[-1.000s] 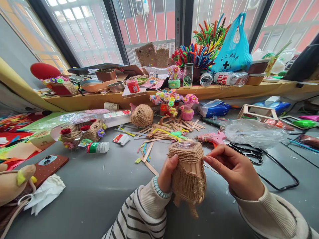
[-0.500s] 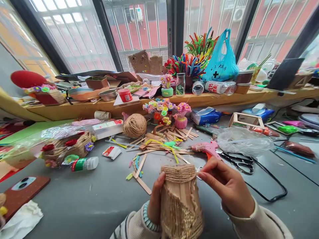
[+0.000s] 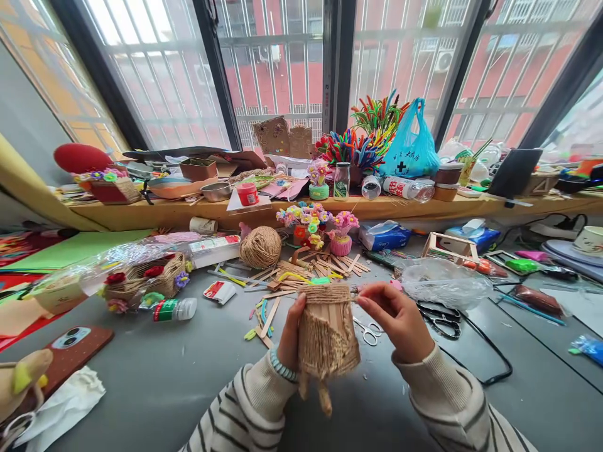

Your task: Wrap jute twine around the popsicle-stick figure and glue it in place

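Note:
My left hand [image 3: 292, 333] is wrapped round the side of a small pot-shaped holder [image 3: 327, 336] made of wooden sticks and jute twine. Twine coils circle its rim, and more twine covers its lower part slantwise, leaving bare sticks between. Two stubby legs stick out underneath. At the rim's right side, my right hand [image 3: 396, 317] pinches the twine [image 3: 355, 299] between thumb and forefinger. White-handled scissors [image 3: 370, 333] lie on the table just behind the holder. Farther back sits a ball of jute twine [image 3: 260, 247].
Loose craft sticks [image 3: 325, 267] are heaped behind my hands. Black-handled scissors [image 3: 440, 320], a plastic bag [image 3: 443, 282] and a black cable [image 3: 504, 370] lie to the right. A bottle [image 3: 174, 309], a phone [image 3: 78, 351] and a crumpled tissue [image 3: 70, 408] are on the left.
Both hands and the holder have moved up and away from me, showing the holder's legs. The camera view has tilted upward. The white-handled scissors show more fully now.

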`<state>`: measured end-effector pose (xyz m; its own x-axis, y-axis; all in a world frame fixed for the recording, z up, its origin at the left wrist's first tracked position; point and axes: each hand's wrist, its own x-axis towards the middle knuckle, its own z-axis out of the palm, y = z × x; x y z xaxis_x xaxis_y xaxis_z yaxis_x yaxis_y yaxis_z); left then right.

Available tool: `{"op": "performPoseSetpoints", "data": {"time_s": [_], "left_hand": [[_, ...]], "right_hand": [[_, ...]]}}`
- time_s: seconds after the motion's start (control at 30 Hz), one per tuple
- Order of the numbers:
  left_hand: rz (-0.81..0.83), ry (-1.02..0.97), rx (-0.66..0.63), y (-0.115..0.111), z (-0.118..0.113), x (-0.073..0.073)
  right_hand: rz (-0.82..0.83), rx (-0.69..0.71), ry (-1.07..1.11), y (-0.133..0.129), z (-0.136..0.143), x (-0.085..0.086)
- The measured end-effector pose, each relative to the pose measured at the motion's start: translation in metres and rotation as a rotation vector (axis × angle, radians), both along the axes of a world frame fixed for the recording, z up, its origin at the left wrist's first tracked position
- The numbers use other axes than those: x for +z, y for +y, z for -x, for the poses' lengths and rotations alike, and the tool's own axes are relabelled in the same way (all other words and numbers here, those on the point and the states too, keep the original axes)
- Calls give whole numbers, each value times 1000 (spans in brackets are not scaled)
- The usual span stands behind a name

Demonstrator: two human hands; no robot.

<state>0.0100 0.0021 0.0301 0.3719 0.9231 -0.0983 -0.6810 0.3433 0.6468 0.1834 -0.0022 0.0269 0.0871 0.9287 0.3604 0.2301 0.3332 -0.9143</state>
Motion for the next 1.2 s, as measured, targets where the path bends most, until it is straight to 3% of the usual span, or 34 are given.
{"op": "performPoseSetpoints", "data": {"time_s": [0.13, 0.3, 0.57, 0.67, 0.8, 1.2], "left_hand": [[69, 55, 9, 19, -8, 10], [120, 43, 50, 28, -7, 2], [92, 42, 92, 25, -6, -12], [74, 10, 93, 23, -6, -11], [78, -14, -22, 19, -6, -8], [-11, -20, 19, 8, -7, -5]], "right_hand": [[-34, -56, -12, 16, -3, -4], [-75, -89, -72, 19, -2, -14], [-158, -157, -140, 11, 2, -23], [-181, -163, -157, 10, 2, -24], [-200, -155, -178, 7, 3, -23], [-101, -167, -92, -7, 11, -14]]}}
